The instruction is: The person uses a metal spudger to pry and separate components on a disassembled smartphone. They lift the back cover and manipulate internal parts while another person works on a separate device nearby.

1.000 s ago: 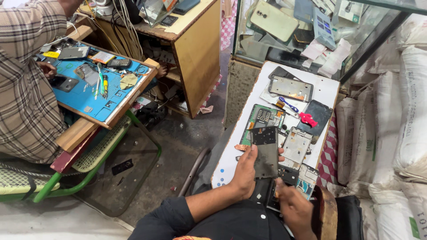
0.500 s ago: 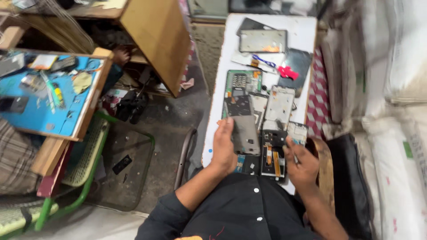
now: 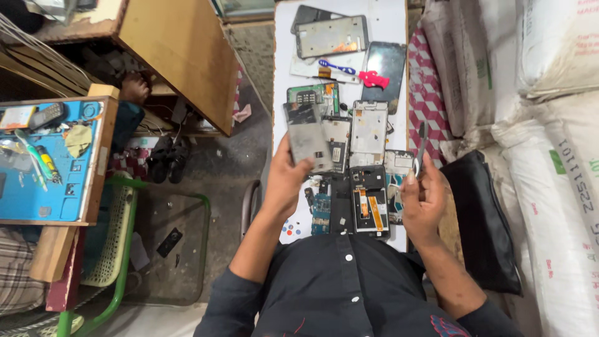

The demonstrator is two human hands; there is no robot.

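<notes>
My left hand (image 3: pixel 286 181) grips a grey phone back panel (image 3: pixel 308 138) and holds it tilted above the white table (image 3: pixel 387 19). My right hand (image 3: pixel 424 198) pinches a thin dark tool (image 3: pixel 420 142) that points away from me. Between my hands lie an opened black phone (image 3: pixel 368 206) with its insides showing, a silver phone frame (image 3: pixel 368 132) and several circuit boards. Farther off on the table are a green circuit board (image 3: pixel 314 95), a dark phone screen (image 3: pixel 382 64), a grey phone frame (image 3: pixel 331 36) and a red tool (image 3: pixel 373 78).
White woven sacks (image 3: pixel 549 125) are stacked on the right, with a black bag (image 3: pixel 483 218) beside my right arm. A wooden cabinet (image 3: pixel 181 56) and a blue work mat (image 3: pixel 43 162) with tools stand to the left, above a green metal chair frame (image 3: pixel 125 249).
The view has tilted down over the table. My left hand keeps hold of the grey back panel. My right hand has risen from the table edge, now holding the thin tool up.
</notes>
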